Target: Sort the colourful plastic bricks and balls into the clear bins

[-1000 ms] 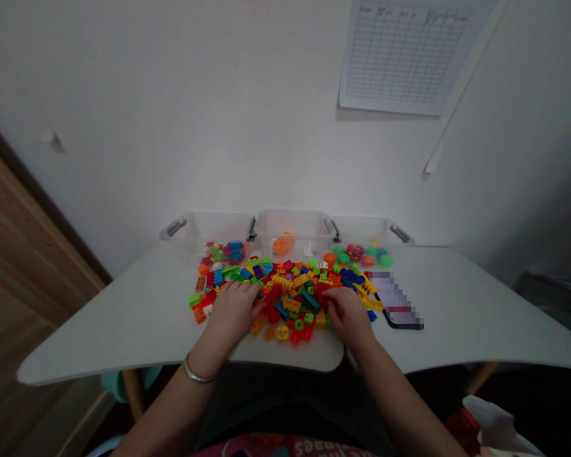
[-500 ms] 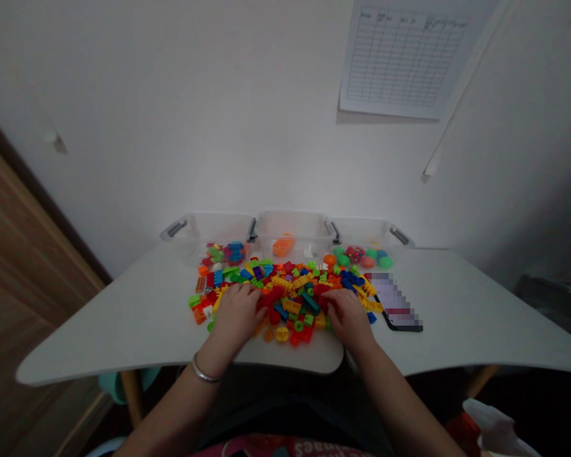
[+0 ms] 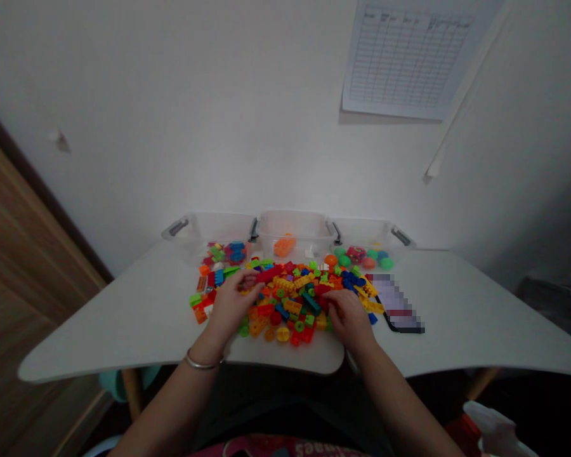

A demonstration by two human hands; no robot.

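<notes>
Left hand [image 3: 233,301] now pinches a long red block [image 3: 269,274], raised, looks free of the block pile [image 3: 292,306], frame centre; right hand [image 3: 350,313] unmoved at red piece [image 3: 322,290], grip unclear.

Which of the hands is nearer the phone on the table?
Right. The right hand is close to the phone, on its left side; the left hand is farther left, across the toy brick pile.

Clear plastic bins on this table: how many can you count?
3, in a row along the wall, behind the pile of bricks: the left bin, the middle bin and the right bin. No others show, though one stacked inside another might be hard to see.
</notes>
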